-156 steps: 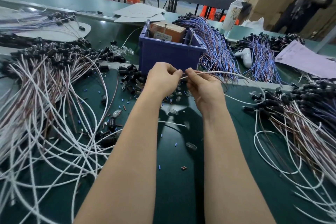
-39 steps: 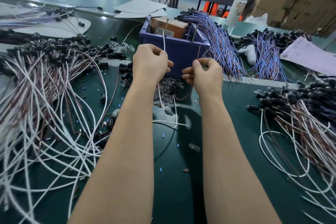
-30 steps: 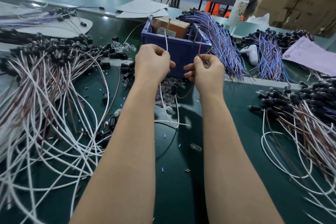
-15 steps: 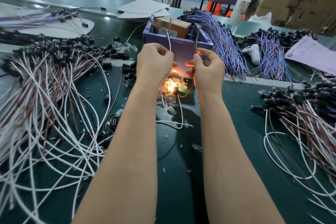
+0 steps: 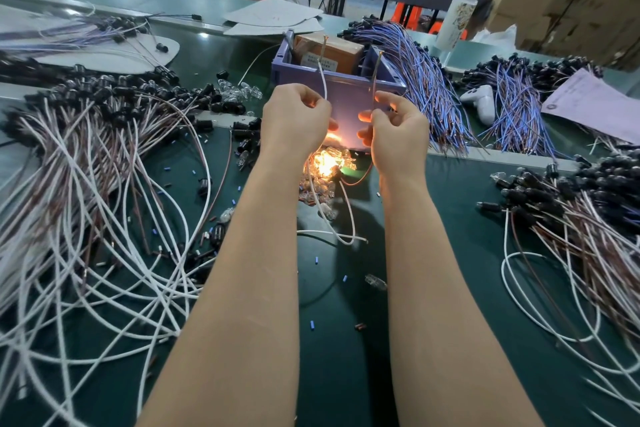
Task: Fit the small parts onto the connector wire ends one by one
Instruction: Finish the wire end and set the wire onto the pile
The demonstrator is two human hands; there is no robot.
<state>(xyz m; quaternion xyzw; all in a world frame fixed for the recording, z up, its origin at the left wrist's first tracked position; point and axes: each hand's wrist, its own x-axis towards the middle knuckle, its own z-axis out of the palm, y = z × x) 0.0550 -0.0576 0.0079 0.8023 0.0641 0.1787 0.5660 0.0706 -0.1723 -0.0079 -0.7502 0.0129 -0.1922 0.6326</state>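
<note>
My left hand (image 5: 294,121) pinches a white wire (image 5: 322,80) whose bare end points up toward a metal post on the purple bin (image 5: 349,104). In my right hand (image 5: 398,135) a brown wire (image 5: 375,76) is pinched, its tip raised to a second post. Both wires hang down between my wrists to a lit bulb (image 5: 325,165) glowing orange on the green mat, among a pile of clear small parts (image 5: 317,184). Tiny blue sleeves (image 5: 312,324) lie scattered on the mat.
A big heap of white and brown wires with black connectors (image 5: 90,163) fills the left. A similar heap (image 5: 581,204) lies right. Blue wire bundles (image 5: 422,90) and a white controller (image 5: 481,102) sit behind the bin, which holds a cardboard box (image 5: 329,50).
Both hands lifted apart, each raising one wire end to the posts on the bin. The bulb between my wrists lit up half a second ago and still glows.
</note>
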